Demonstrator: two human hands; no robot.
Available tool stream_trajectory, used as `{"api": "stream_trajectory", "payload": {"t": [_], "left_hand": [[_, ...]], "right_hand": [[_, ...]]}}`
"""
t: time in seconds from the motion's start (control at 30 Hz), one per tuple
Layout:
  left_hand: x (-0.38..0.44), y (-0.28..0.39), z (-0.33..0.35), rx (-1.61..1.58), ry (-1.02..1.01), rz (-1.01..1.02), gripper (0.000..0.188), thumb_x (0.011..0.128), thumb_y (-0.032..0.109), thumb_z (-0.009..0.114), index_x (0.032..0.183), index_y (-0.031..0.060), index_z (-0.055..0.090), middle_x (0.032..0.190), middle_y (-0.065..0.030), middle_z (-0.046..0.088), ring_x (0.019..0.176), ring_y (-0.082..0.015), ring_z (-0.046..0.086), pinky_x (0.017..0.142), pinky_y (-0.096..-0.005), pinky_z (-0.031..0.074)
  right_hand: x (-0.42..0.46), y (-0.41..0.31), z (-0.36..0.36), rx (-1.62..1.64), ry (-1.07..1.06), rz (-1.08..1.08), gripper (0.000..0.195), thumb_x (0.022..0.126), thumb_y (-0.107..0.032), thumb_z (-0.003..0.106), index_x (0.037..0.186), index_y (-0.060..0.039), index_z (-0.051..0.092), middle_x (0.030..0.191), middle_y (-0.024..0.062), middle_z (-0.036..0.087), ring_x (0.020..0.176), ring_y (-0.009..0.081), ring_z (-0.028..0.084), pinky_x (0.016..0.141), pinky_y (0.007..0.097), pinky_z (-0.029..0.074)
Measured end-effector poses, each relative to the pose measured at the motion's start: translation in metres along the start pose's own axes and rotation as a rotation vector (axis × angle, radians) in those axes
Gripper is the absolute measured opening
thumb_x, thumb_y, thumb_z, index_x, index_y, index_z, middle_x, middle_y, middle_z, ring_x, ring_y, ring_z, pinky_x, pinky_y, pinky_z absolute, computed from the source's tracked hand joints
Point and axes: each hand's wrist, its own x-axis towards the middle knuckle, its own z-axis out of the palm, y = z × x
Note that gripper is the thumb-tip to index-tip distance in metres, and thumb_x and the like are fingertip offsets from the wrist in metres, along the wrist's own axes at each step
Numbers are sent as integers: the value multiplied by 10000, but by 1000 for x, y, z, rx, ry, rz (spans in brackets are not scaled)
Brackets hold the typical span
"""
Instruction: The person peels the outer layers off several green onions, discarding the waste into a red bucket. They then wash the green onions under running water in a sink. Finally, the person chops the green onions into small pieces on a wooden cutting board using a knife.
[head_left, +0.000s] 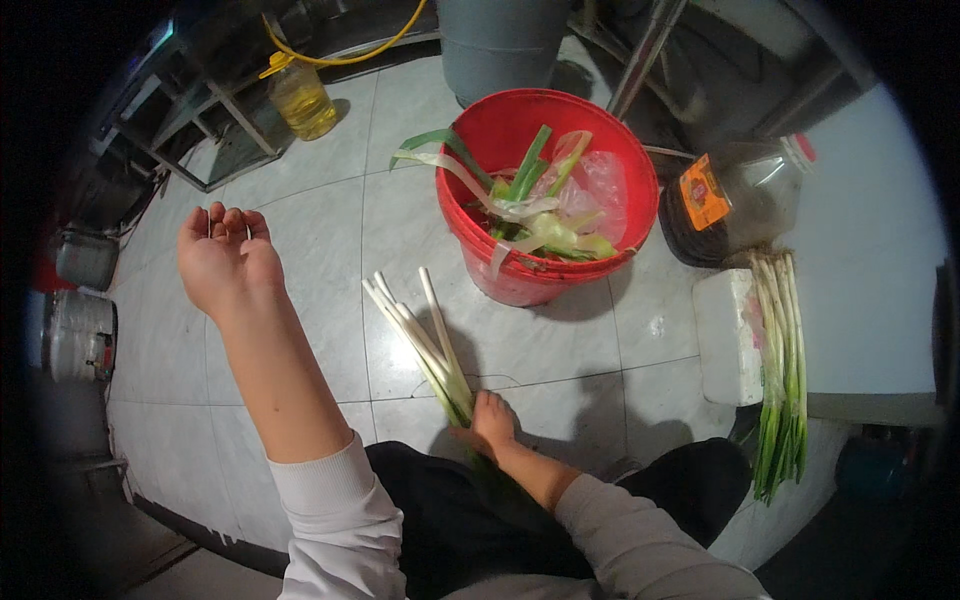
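My right hand (491, 427) is closed around a bunch of peeled green onions (427, 345), low in front of my dark trousers. Their white ends point up and left over the tiled floor, while the green ends run back towards my lap. My left hand (232, 255) is raised at the left, palm up with curled fingers, and touches none of the onions; I see nothing in it. Beyond the bunch stands a red plastic bucket (547, 277) with onion leaves (529, 165), peelings and clear plastic film inside. More green onions (780, 375) with roots lie at the right.
A white foam box (726, 337) sits beside the onions at the right, below a large plastic jug (750, 199) of dark liquid. Behind the bucket stands a grey bin (502, 45). An oil bottle (304, 101) and a metal rack (240, 124) are at the upper left.
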Motion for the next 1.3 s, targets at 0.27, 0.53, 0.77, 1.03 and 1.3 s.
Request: {"api": "stream_trajectory", "payload": {"t": [0.27,0.53,0.77,1.03,1.3], "left_hand": [[13,-10,-6,-38,-50,-140,64,938,96,460,953,36,443,833,-72,519,639,-161,484,704,-368,434],[7,-31,10,1,-2,-131,99,930,84,488,1003,22,462,892,-85,544,674,-165,504,707,-356,446],[-26,30,7,167,-367,207,386,944,126,530,1307,7,477,1309,-231,499,965,-235,573,851,-342,471],[-186,138,122,464,-339,339,413,979,220,469,1344,30,437,1201,-138,540,944,-168,532,792,-288,450],[-282,261,319,494,-103,-902,326,902,222,604,1178,57,549,1095,-105,631,868,-187,596,766,-309,482]], "right_hand": [[10,-2,26,118,-75,108,563,652,-135,732,1115,-8,439,1050,237,562,1004,434,560,871,487,482],[35,9,-35,194,-352,-1,703,681,-142,767,1254,9,388,991,289,616,970,442,611,827,503,504],[12,-30,-163,259,-509,-186,675,715,-121,713,1275,-38,346,958,256,618,907,446,621,779,503,500],[-66,-76,-497,190,-515,-314,450,802,-21,527,1236,-45,408,1006,228,626,919,425,632,779,509,503],[-165,-113,-843,457,-452,-27,837,657,-167,759,1384,-11,374,1147,253,601,1032,350,621,889,408,487]]}}
